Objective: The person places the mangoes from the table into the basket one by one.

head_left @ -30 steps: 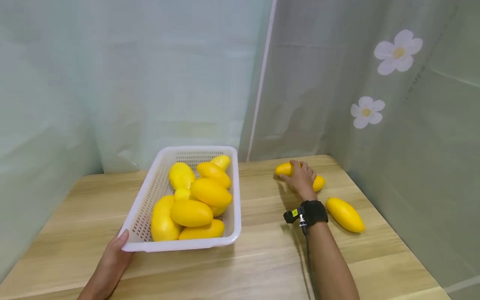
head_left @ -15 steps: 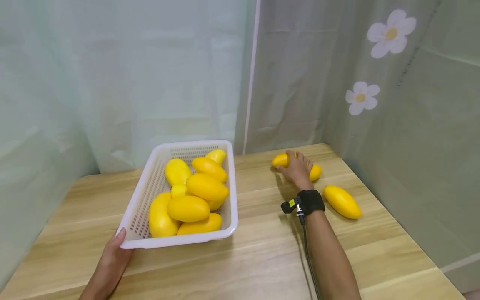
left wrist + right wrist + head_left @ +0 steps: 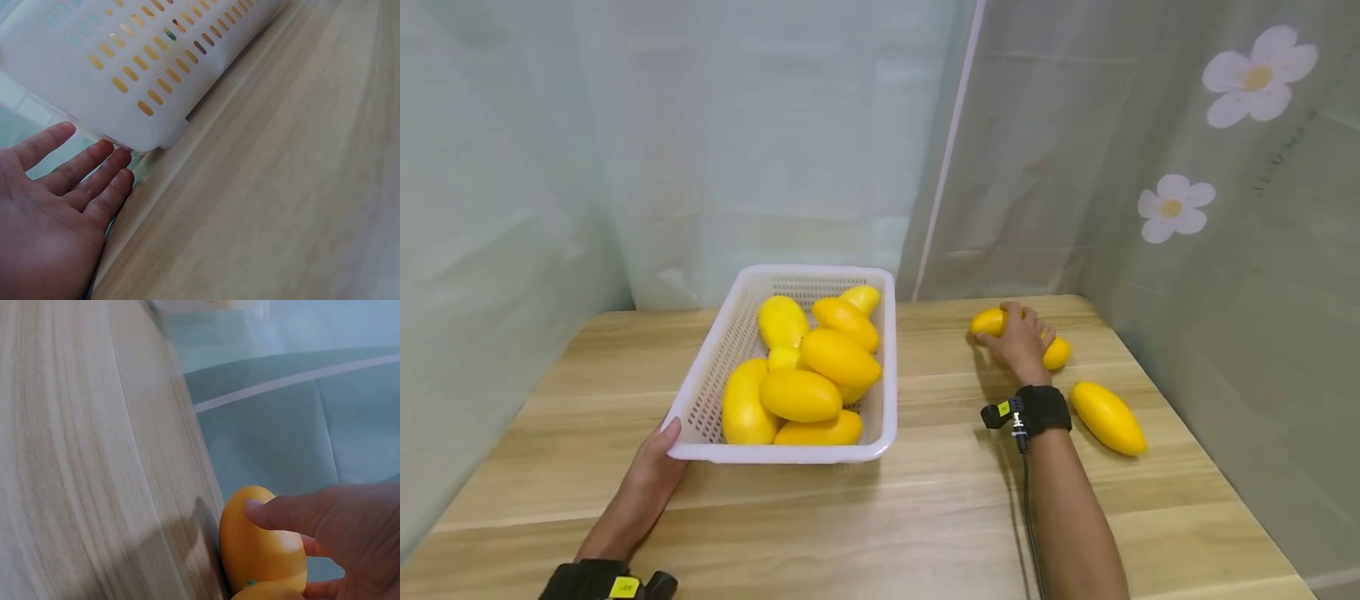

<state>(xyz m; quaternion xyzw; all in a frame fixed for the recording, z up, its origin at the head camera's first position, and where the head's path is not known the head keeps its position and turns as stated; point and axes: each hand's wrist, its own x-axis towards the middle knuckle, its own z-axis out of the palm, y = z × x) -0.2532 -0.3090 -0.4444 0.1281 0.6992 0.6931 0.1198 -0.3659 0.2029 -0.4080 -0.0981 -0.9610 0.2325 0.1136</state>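
In the head view, my left hand point(image 3: 651, 467) is at the near left corner of a white perforated plastic basket point(image 3: 889, 375). Its thumb lies by the rim; the left wrist view shows the other fingers point(image 3: 94, 181) nearly straight, tips against the corner. Several yellow mangoes point(image 3: 801, 396) are piled inside. At the back right, my right hand point(image 3: 1024, 346) grips a mango point(image 3: 988, 322) from above, the thumb on one side in the right wrist view. A second mango point(image 3: 1057, 353) lies right beside it, partly covered by the fingers. One more mango point(image 3: 1108, 418) rests nearer, beside my right wrist.
A light wooden table point(image 3: 925, 517) carries everything. Pale green curtains point(image 3: 775, 142) with printed white flowers enclose it at the back and sides. A black cable point(image 3: 1030, 517) runs along my right forearm from the wrist strap.
The head camera view has shifted, bringing the left wrist strap into sight. My right hand stays on the mango and my left hand stays at the basket corner.
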